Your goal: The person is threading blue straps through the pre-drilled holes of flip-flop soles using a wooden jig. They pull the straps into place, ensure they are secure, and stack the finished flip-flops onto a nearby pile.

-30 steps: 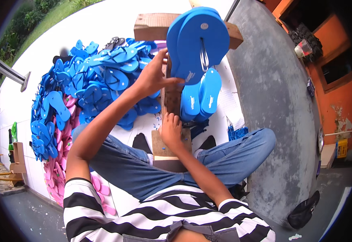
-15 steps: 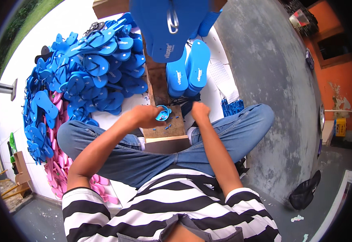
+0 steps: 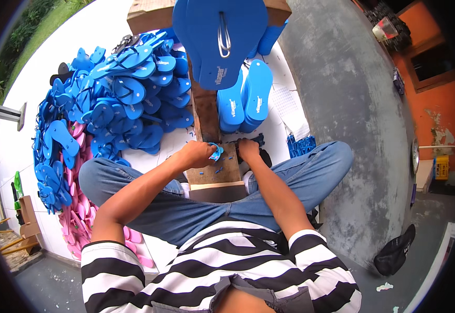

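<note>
Brown wood forms the long, rough-edged wooden stand (image 3: 205,117) that runs away between the person's bent knees in the head view. Above its near end, the left hand (image 3: 198,155) has its fingers closed on a small round light-blue plastic cup (image 3: 217,152). The right hand (image 3: 248,148) is curled at the stand's right edge, near a tangle of dark straps (image 3: 257,140); whether it grips anything, I cannot tell. Small blue bits (image 3: 220,169) are scattered on the stand's near board. A thick stack of blue foam soles (image 3: 222,68), with a silver metal loop (image 3: 223,39) on its upper face, sits at the stand's far end. Two upright blue sole piles (image 3: 244,104) crowd its right side, leaving little room there. Left of the stand, a strip of white tile (image 3: 178,136) separates it from a heap of blue flip-flops (image 3: 112,91).
</note>
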`<action>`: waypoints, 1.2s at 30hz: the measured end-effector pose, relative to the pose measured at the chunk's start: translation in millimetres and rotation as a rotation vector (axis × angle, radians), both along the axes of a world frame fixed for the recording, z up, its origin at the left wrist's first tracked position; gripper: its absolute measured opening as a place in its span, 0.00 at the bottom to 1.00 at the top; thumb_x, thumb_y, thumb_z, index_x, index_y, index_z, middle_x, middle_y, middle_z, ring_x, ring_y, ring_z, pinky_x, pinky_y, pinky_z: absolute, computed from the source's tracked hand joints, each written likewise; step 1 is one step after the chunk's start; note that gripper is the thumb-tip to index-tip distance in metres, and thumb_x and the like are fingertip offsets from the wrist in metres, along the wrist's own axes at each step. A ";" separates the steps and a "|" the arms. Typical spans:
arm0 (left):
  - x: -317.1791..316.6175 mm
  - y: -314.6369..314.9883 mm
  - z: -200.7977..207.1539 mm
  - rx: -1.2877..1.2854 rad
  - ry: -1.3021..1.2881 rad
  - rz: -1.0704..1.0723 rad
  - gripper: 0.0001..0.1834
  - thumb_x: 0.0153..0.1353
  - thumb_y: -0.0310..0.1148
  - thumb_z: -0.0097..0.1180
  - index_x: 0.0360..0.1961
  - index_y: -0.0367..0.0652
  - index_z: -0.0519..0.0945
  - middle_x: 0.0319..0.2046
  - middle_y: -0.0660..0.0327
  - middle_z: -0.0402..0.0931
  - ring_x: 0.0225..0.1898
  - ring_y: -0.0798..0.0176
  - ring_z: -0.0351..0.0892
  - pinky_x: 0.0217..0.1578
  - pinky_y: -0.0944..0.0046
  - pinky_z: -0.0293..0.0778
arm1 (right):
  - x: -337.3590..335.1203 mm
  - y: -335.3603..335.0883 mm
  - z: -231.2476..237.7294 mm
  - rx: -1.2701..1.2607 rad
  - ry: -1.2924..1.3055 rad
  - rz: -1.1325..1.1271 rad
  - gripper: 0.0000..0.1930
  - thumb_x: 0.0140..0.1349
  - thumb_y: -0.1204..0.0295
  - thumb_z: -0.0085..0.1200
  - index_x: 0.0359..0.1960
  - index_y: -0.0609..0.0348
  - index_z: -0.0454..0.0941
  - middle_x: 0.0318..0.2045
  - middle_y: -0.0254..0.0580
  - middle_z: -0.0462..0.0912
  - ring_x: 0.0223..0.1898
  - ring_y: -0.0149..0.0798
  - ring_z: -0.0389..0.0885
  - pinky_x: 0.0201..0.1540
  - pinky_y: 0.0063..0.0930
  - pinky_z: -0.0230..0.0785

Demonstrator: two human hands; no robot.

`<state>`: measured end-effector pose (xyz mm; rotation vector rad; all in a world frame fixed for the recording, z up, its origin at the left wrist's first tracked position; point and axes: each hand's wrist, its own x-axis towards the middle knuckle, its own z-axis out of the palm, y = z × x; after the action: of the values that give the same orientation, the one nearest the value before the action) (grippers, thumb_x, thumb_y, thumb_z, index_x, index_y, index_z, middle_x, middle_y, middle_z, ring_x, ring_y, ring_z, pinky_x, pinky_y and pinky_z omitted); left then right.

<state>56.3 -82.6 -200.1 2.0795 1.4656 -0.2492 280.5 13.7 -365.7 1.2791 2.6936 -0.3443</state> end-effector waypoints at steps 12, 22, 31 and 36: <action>-3.3 -1.2 27.2 0.204 -0.386 0.301 0.14 0.64 0.43 0.56 0.43 0.45 0.79 0.36 0.55 0.84 0.37 0.46 0.83 0.34 0.49 0.76 | -1.6 1.3 160.5 -0.269 -0.260 -0.278 0.18 0.55 0.54 0.59 0.37 0.55 0.86 0.41 0.52 0.85 0.43 0.53 0.85 0.45 0.46 0.76; 1.4 4.1 27.3 0.170 -0.611 0.402 0.12 0.65 0.40 0.56 0.43 0.43 0.79 0.35 0.53 0.83 0.35 0.48 0.82 0.34 0.52 0.74 | 29.0 4.1 138.5 -0.162 -0.132 -0.491 0.12 0.60 0.65 0.53 0.34 0.57 0.86 0.37 0.50 0.86 0.42 0.54 0.85 0.44 0.48 0.76; 7.5 0.2 31.9 0.116 -0.600 0.386 0.18 0.65 0.42 0.57 0.50 0.42 0.75 0.48 0.53 0.79 0.46 0.51 0.79 0.42 0.53 0.74 | 56.3 29.1 237.4 -0.529 0.274 -0.372 0.17 0.58 0.59 0.57 0.23 0.63 0.77 0.22 0.40 0.80 0.23 0.38 0.75 0.30 0.34 0.68; 33.3 -6.3 51.1 0.228 -0.949 0.471 0.25 0.62 0.37 0.63 0.57 0.40 0.70 0.59 0.49 0.70 0.57 0.55 0.73 0.54 0.56 0.71 | 58.6 15.9 306.0 -1.054 0.915 -0.278 0.17 0.66 0.64 0.54 0.21 0.58 0.71 0.19 0.25 0.66 0.22 0.23 0.61 0.26 0.23 0.54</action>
<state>89.6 -88.9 -149.0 1.5408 1.3082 0.9875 339.1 29.6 -59.7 1.2178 2.0538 -2.4289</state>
